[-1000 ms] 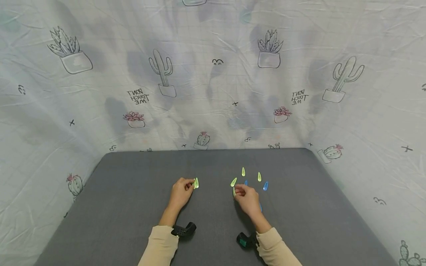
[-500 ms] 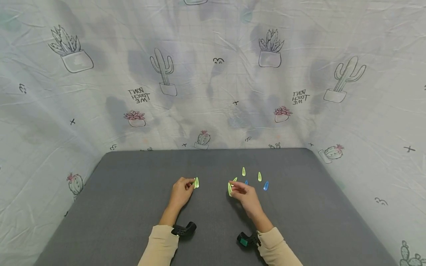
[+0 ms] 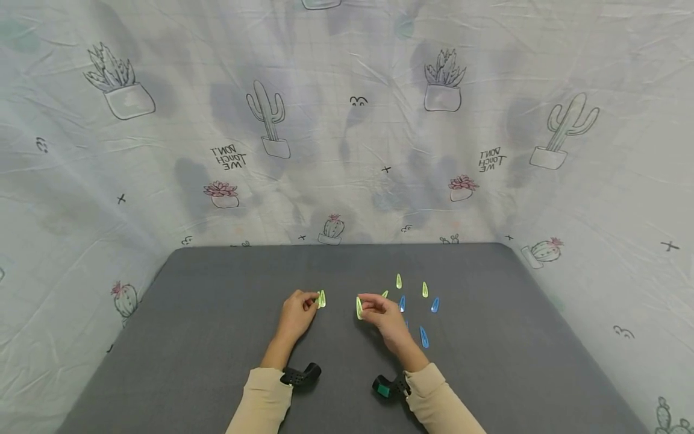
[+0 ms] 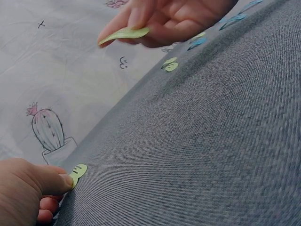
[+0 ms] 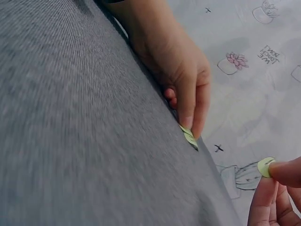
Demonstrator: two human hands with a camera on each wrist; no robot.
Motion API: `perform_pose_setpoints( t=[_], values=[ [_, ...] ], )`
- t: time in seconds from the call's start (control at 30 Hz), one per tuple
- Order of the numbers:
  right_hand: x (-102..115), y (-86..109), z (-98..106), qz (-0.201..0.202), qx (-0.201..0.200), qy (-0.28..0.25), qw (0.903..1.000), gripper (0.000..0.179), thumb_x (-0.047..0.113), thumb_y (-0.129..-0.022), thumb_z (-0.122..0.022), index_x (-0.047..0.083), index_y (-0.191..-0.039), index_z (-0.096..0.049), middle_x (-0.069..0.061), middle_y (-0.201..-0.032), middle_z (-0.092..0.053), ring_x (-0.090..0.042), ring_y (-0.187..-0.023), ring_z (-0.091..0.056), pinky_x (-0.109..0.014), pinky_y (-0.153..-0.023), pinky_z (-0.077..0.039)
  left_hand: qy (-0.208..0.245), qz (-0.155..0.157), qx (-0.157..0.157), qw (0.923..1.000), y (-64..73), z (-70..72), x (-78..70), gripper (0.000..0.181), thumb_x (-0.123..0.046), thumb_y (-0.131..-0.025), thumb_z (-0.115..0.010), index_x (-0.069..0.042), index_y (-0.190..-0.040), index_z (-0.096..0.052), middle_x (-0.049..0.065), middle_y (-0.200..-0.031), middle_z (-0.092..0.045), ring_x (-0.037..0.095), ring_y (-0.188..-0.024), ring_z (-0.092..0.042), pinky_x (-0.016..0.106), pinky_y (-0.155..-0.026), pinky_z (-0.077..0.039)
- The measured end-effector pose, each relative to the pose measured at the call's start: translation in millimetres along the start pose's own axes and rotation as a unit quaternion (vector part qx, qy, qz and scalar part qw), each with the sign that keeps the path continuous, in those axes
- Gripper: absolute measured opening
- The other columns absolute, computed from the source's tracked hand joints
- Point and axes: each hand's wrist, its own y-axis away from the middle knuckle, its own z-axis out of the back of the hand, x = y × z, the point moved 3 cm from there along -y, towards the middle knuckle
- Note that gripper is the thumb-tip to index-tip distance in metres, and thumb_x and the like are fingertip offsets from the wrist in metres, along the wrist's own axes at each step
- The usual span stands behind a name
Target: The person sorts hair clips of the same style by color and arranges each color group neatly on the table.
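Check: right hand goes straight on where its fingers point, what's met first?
Probably the light-green clips at the left hand; the right hand looks raised, so it could pass above them.

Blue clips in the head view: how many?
4: a blue clip beside the right hand, another farther right, a third lower in view, and a fourth, mostly hidden by that hand. More may be hidden.

The left hand [image 3: 295, 314] pinches green clips [image 3: 322, 299]. The right hand [image 3: 386, 319] holds a single clip [image 3: 359, 309] (also green), nearer the surface's [image 3: 217, 337] right edge
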Motion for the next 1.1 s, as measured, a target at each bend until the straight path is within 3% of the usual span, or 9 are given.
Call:
perform_pose_setpoints(
  t=[0.13, 0.33, 0.43, 0.6, 0.83, 1.1],
  values=[
    [-2.1, -5.7, -11.5, -0.005, 0.0, -0.015, 0.9999, 0.04, -0.011, -0.083, -0.062, -0.012, -0.122, -0.056, -0.004, -0.09, -0.058, -0.007, -0.078, -0.057, -0.021, -0.07, -0.05, -0.002, -0.003, -0.003, 1.0, -0.5, 0.0, -0.7, 0.018, -0.005, -0.083, -0.069, -0.005, -0.1, -0.074, 0.003, -0.076, -0.055, 0.009, -0.062, -0.044, 0.023, -0.057, -0.037],
    [11.8, -5.6, -33.6, -0.004, 0.003, 0.014, 0.9999, 0.038, -0.011, -0.082, -0.061, -0.013, -0.119, -0.057, -0.03, -0.098, -0.057, -0.011, -0.079, -0.056, -0.02, -0.07, -0.05, -0.008, -0.001, -0.004, 1.0, -1.6, -1.4, -0.8, 0.017, -0.006, -0.083, -0.069, -0.006, -0.1, -0.074, 0.002, -0.076, -0.055, 0.008, -0.062, -0.045, 0.023, -0.058, -0.038],
    [14.9, -7.1, -41.4, 0.002, -0.003, 0.031, 0.9995, 0.036, -0.01, -0.081, -0.061, -0.013, -0.118, -0.058, -0.036, -0.101, -0.056, -0.011, -0.077, -0.056, -0.02, -0.069, -0.049, -0.01, -0.002, -0.005, 0.9999, -1.8, -1.4, -0.8, 0.017, -0.006, -0.083, -0.069, -0.006, -0.099, -0.074, 0.002, -0.075, -0.055, 0.008, -0.062, -0.044, 0.023, -0.057, -0.038],
    [11.6, -17.0, -48.4, 0.018, -0.021, 0.073, 0.997, 0.035, -0.01, -0.079, -0.061, -0.013, -0.114, -0.061, -0.034, -0.096, -0.059, -0.014, -0.075, -0.056, -0.019, -0.064, -0.047, -0.007, -0.003, -0.005, 1.0, -1.5, -0.1, -1.3, 0.015, -0.005, -0.083, -0.069, -0.005, -0.098, -0.074, 0.002, -0.075, -0.055, 0.008, -0.062, -0.044, 0.023, -0.057, -0.038],
    [-19.6, -48.7, -48.9, 0.043, -0.043, 0.153, 0.9863, 0.03, -0.006, -0.078, -0.066, -0.003, -0.108, -0.068, -0.019, -0.086, -0.066, -0.009, -0.07, -0.056, -0.02, -0.059, -0.045, -0.004, -0.011, -0.015, 0.9998, -0.8, 0.7, -1.2, 0.016, -0.002, -0.081, -0.07, -0.003, -0.097, -0.073, 0.004, -0.074, -0.055, 0.009, -0.062, -0.045, 0.024, -0.056, -0.039],
    [-14.3, -61.0, -53.5, 0.04, -0.044, 0.232, 0.9709, 0.031, -0.003, -0.077, -0.065, 0.0, -0.107, -0.07, -0.011, -0.082, -0.067, -0.009, -0.068, -0.056, -0.023, -0.058, -0.045, -0.007, -0.016, -0.022, 0.9996, -0.6, 0.4, -0.7, 0.016, -0.001, -0.081, -0.069, -0.003, -0.096, -0.074, 0.004, -0.073, -0.055, 0.009, -0.061, -0.046, 0.024, -0.056, -0.039]
  ],
)
